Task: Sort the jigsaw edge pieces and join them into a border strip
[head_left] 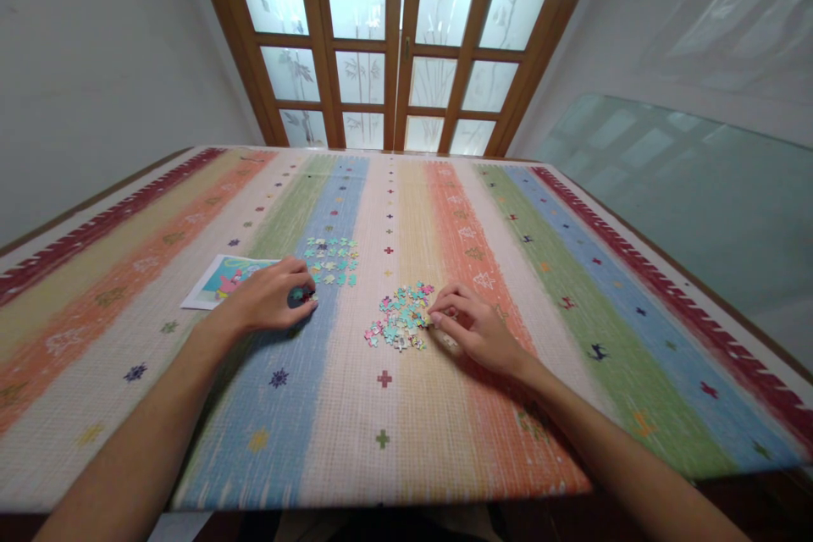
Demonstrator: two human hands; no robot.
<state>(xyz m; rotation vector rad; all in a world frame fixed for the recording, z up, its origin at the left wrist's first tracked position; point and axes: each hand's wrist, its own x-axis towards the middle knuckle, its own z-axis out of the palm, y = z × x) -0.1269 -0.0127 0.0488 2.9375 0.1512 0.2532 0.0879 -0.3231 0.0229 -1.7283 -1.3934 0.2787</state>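
Observation:
My left hand is curled low over the blue stripe, beside a printed picture card that it partly covers. Small jigsaw pieces show between its thumb and fingertips; how many is hidden. Just beyond it, separate jigsaw pieces lie spread in rough rows. My right hand is at the right edge of a loose pile of jigsaw pieces, mostly teal with pink and yellow. Its thumb and index finger pinch at a small yellowish piece there, partly hidden by the fingertips.
A striped tablecloth with small printed figures covers the long table. Wooden doors with frosted panes stand past the far end. White walls flank both sides, and a pale glass panel leans at the right.

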